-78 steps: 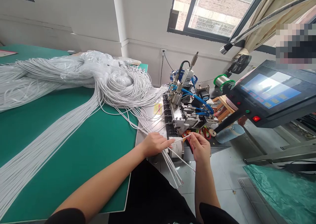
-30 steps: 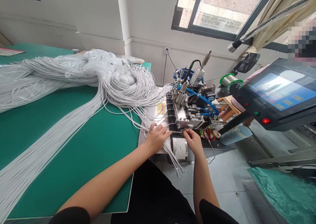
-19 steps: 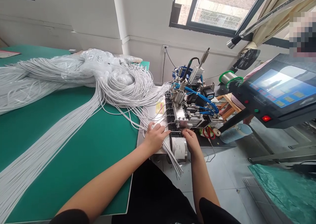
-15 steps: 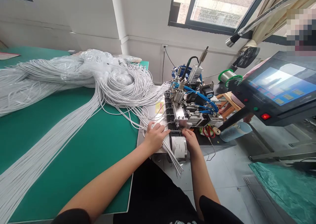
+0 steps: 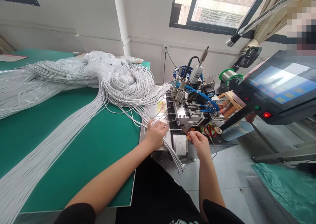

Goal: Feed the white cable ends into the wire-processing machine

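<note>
The left hand (image 5: 155, 135) lies flat with its fingers spread: an open grip that presses down on the wire bundle (image 5: 172, 151) rather than closing round it. It rests on the metal plate at the right edge of the desk (image 5: 74, 145), and the cut ends of the bundle hang off the plate's near edge beside a white cylinder (image 5: 180, 145). The right hand (image 5: 199, 144) is just in front of the machine (image 5: 187, 113), thumb and forefinger drawn together in a closed pinch. Whether a single wire end sits between them is too small to tell. Several wires already lie across the black slotted bar (image 5: 171, 118) along the machine's left side, each in a slot of its own. Judging from this, the work goes best if the left palm pins the bundle firmly, so that only one wire comes free at a time. The right hand should pinch close to the stripped tip and lay the wire straight and square into an empty slot, clear of the clamps. The loose lengths trail back to the heap of wires (image 5: 118, 82) at the desk's far edge, so some slack there prevents a seated wire from being pulled out.
</note>
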The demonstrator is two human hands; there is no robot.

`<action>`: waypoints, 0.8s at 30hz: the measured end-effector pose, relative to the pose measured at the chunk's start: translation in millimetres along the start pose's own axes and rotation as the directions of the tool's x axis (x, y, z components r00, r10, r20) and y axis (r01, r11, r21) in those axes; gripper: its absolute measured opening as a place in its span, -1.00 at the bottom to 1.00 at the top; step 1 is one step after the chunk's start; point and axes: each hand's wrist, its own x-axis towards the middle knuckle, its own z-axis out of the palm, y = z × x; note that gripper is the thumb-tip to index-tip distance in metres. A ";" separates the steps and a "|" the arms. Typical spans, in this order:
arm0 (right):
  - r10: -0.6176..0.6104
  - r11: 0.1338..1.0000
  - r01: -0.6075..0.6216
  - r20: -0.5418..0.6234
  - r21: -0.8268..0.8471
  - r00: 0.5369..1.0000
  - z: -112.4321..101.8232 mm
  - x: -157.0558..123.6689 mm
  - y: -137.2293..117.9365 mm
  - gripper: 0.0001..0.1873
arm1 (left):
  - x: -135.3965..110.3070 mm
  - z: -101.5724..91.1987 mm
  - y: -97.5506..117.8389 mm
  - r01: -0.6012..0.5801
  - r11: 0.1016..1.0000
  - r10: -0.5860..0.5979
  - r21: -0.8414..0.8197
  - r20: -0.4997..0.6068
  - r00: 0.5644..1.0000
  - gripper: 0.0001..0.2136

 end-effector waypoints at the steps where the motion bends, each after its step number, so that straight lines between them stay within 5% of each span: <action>1: -0.018 0.999 0.019 0.031 -0.037 0.999 -2.2 -5.2 -7.4 -0.63 | 0.2 -0.3 0.0 -0.005 1.000 0.005 -0.007 0.009 1.000 -0.74; 6: -0.004 0.952 0.094 0.295 -0.293 0.955 -6.8 -29.3 -44.2 -0.71 | 0.8 -1.0 -0.7 -0.019 1.000 0.019 -0.020 0.024 1.000 -0.74; 12: 0.080 0.819 0.283 0.587 -0.500 0.806 0.7 -44.9 -55.3 -0.81 | 2.0 -2.8 -0.3 -0.030 0.999 0.031 -0.024 0.023 0.999 -0.75; 18: 0.212 0.657 0.408 0.675 -0.634 0.707 11.3 -48.6 -51.5 -0.80 | 0.8 -1.7 1.0 0.060 0.998 -0.060 0.007 0.034 0.998 -0.78; 24: 0.187 0.649 0.426 0.675 -0.630 0.714 7.9 -48.5 -55.8 -0.81 | 0.7 -1.7 -0.2 0.004 1.000 -0.004 -0.008 -0.001 1.000 -0.75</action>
